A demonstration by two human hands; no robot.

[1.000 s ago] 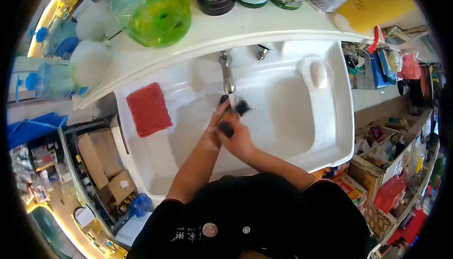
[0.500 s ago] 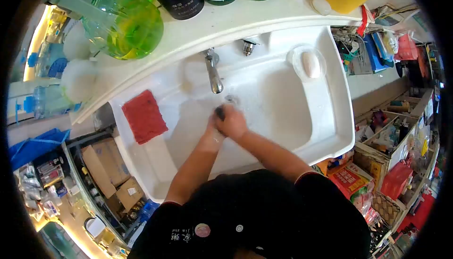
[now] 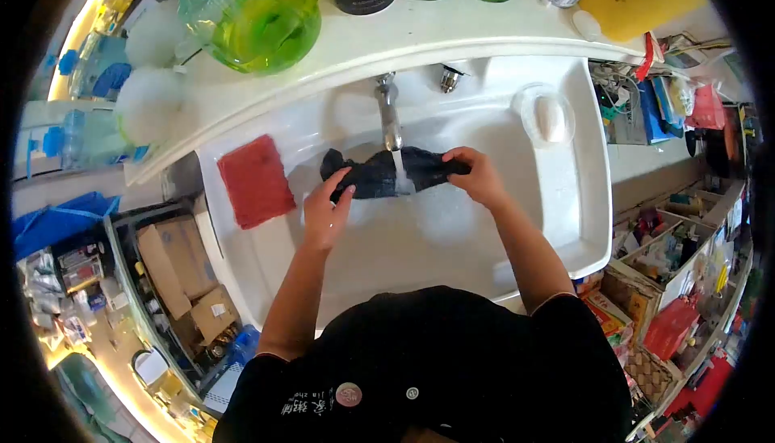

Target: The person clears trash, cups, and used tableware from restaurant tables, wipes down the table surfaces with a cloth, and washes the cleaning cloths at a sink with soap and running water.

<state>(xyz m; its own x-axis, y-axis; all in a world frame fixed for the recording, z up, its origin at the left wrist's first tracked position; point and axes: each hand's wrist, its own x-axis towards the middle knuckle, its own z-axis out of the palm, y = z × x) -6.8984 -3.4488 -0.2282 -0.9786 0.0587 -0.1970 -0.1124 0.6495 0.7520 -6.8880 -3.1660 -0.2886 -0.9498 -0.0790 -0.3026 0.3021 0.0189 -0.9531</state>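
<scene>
A dark, wet cloth (image 3: 367,178) is stretched sideways between my hands, low in the white sink (image 3: 452,261). Its exact kind, perhaps a sock, I cannot make out. My left hand (image 3: 327,215) pinches it near the left end, with thumb and fingers closed on the fabric. At the right end, my right hand (image 3: 478,178) grips it in the same way. Water runs from the chrome faucet (image 3: 390,124) onto the middle of the cloth.
A folded red cloth (image 3: 256,181) lies on the sink's left ledge. On the right ledge, a bar of soap (image 3: 552,118) rests in a clear dish. Above the sink, a shelf (image 3: 355,48) carries a green bottle (image 3: 266,19) and several other containers. Cardboard boxes (image 3: 182,261) stand at lower left.
My hands were together, bunched around something dark below the faucet. Now they are apart, with the dark cloth spread between them and water flowing onto it. The view has shifted slightly.
</scene>
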